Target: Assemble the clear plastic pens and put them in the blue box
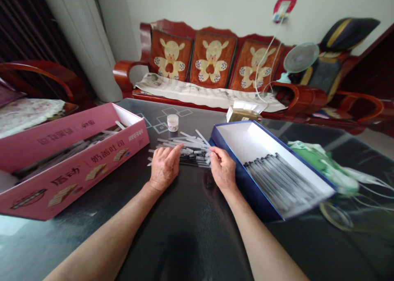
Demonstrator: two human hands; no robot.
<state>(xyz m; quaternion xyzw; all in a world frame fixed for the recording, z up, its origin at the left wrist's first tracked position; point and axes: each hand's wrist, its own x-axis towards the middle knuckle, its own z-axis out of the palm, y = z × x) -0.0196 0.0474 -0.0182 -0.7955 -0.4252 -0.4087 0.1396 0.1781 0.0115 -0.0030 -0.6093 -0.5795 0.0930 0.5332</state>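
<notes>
A loose pile of pale, thin pen parts [193,143], with some dark pieces among them, lies on the dark table between my hands. My left hand [165,166] is at the pile's near left side, its fingers curled and the index finger reaching over the pieces; whatever is under the fingertips is hidden. At the right end of the pile, my right hand [224,168] has thumb and index finger pinched together. A pale stick [201,136] ends near those fingertips, but I cannot tell whether they grip it. Beside that hand, a blue box [250,186] contains a row of black-capped pens [277,180].
A long pink box [101,160] with more pen parts stands on the left. Behind the pile are a small white tub [172,123] and a tissue box [243,112]. Green-and-white plastic bags [326,166] lie to the right on the table [172,240].
</notes>
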